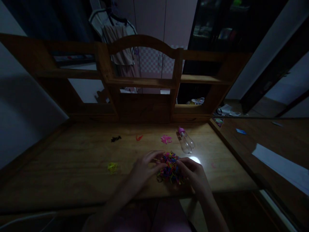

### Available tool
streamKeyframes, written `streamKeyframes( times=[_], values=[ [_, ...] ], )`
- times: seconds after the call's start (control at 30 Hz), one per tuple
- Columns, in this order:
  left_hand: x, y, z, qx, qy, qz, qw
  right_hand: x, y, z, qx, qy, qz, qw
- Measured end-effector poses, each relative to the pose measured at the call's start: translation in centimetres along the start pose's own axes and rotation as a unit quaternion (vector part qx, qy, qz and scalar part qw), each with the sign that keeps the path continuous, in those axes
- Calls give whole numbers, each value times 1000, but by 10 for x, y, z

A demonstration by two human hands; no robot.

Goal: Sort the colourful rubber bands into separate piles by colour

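Observation:
A heap of small multicoloured rubber bands (170,167) lies on the wooden desk (72,167) near its front edge. My left hand (145,167) rests against the heap's left side, fingers curled and pinching into the bands. My right hand (193,172) touches the heap's right side with bent fingers; what it pinches is too dark to make out. Sorted little piles lie further out: yellow (112,167), black (116,139), red (139,138) and pink (166,139).
A clear plastic bottle with a pink cap (185,141) lies on its side behind the heap. A wooden shelf unit (142,82) stands along the desk's back. A bright light spot (195,159) falls beside my right hand. The room is dim.

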State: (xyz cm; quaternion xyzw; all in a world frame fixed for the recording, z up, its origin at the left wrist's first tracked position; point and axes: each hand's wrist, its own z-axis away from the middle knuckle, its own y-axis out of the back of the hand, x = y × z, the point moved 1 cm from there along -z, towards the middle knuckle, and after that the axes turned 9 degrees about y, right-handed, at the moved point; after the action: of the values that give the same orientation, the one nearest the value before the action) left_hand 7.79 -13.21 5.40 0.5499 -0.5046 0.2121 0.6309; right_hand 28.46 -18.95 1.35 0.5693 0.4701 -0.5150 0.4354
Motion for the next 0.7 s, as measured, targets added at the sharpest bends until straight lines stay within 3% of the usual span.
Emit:
streamKeyframes(
  times=[0.1,0.23,0.47,0.7],
  values=[
    [4,-33,5,-17,-29,19,999,-3,-6,2,-8,12,-18,1000],
    [0,-51,13,16,-53,39,998,-1,-9,4,11,17,-31,999],
    [-8,-53,26,6,-63,50,997,4,-7,2,49,-15,-22,998],
    [-9,-45,18,106,-36,41,993,0,-5,5,58,-24,3,998]
  ],
)
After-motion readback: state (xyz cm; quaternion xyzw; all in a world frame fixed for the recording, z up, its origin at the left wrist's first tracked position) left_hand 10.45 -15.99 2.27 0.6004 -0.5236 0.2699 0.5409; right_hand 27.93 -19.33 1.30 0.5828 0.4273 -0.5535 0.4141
